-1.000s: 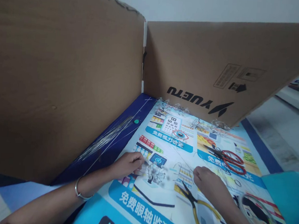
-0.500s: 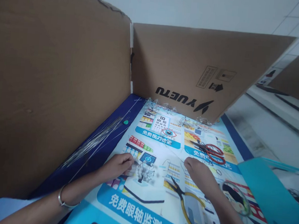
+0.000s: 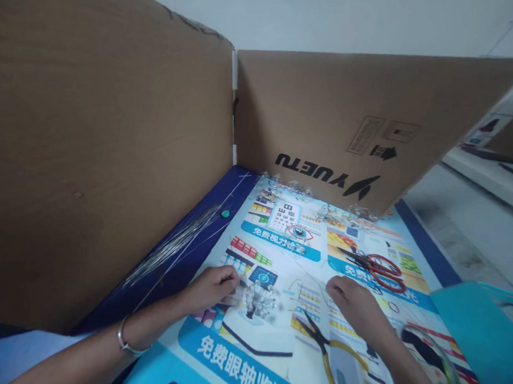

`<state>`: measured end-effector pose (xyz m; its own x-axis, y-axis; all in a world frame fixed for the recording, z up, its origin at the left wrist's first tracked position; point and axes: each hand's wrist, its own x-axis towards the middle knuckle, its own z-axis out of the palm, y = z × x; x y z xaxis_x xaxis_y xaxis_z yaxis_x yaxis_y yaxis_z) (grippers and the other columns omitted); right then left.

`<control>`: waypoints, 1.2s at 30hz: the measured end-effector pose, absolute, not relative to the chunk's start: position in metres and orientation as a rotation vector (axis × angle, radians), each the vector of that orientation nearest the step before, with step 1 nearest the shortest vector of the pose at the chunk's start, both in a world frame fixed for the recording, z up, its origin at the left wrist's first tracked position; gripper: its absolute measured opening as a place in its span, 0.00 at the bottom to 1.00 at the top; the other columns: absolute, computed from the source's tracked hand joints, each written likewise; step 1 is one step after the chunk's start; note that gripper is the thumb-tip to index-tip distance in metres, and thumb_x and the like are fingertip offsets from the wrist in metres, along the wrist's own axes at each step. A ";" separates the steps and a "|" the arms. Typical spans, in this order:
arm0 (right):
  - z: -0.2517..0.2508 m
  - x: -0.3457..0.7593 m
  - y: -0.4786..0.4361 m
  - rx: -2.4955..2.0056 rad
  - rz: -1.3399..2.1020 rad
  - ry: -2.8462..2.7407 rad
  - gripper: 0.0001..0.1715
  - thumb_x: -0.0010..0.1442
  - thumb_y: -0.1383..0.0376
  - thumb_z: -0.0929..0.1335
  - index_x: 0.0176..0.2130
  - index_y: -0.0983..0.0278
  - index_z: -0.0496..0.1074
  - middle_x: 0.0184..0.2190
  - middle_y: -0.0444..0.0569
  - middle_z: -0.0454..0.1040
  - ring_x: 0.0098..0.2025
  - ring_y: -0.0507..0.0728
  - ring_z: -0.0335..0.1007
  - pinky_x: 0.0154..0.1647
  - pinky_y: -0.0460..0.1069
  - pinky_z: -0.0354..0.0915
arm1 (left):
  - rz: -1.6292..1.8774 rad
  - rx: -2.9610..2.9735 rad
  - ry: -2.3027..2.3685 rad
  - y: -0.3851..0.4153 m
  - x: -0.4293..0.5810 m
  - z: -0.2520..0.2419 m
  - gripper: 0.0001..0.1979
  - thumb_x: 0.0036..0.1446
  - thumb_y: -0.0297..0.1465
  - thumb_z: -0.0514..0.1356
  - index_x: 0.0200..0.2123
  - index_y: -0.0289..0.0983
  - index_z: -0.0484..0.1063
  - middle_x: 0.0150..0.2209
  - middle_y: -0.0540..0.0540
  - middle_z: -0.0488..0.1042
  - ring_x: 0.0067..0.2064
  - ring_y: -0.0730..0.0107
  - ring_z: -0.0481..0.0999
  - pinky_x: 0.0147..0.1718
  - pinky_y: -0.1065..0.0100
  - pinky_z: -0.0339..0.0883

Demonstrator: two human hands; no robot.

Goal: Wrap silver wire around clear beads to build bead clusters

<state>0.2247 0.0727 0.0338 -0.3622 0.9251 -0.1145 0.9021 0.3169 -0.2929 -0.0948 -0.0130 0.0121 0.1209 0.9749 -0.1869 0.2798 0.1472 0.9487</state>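
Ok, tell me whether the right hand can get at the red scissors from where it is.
Likely yes: the red scissors lie just beyond the right hand, with only flat poster showing between them.

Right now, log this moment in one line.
left hand: pinching beaded wire piece | right hand: on poster, grip unclear | pliers: by right wrist | scissors: beyond it

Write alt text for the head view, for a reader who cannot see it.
A person's left hand pinches a small beaded wire piece on a printed poster, right hand close beside it. Yellow-handled pliers, red scissors and a bundle of wires lie around, between cardboard walls.
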 end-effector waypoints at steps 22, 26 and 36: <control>0.049 0.188 0.029 -1.340 1.032 -2.150 0.15 0.58 0.51 0.62 0.33 0.58 0.70 0.30 0.46 0.75 0.33 0.56 0.70 0.33 0.45 0.65 | 1.061 1.813 1.483 -0.026 -0.077 0.068 0.08 0.58 0.28 0.53 0.30 0.35 0.71 0.30 0.48 0.72 0.33 0.71 0.70 0.34 0.73 0.62; 0.071 0.175 0.014 -1.214 0.895 -2.164 0.14 0.57 0.53 0.64 0.32 0.59 0.71 0.30 0.45 0.75 0.31 0.54 0.72 0.30 0.43 0.66 | 0.850 2.127 1.307 -0.025 -0.051 0.091 0.08 0.58 0.32 0.56 0.37 0.36 0.73 0.33 0.47 0.75 0.35 0.69 0.73 0.36 0.73 0.64; 0.080 0.179 0.020 -1.162 0.483 -1.928 0.10 0.56 0.56 0.67 0.34 0.59 0.71 0.32 0.44 0.76 0.32 0.54 0.73 0.32 0.42 0.67 | 0.885 2.251 1.158 0.014 -0.014 0.112 0.08 0.61 0.30 0.54 0.40 0.36 0.72 0.37 0.48 0.77 0.39 0.70 0.75 0.38 0.74 0.65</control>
<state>0.1788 0.0196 0.0804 -0.2431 0.8611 0.4467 0.5489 0.5018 -0.6685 -0.0135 0.0136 0.1123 0.4399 0.8337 0.3338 0.5403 -0.5426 0.6431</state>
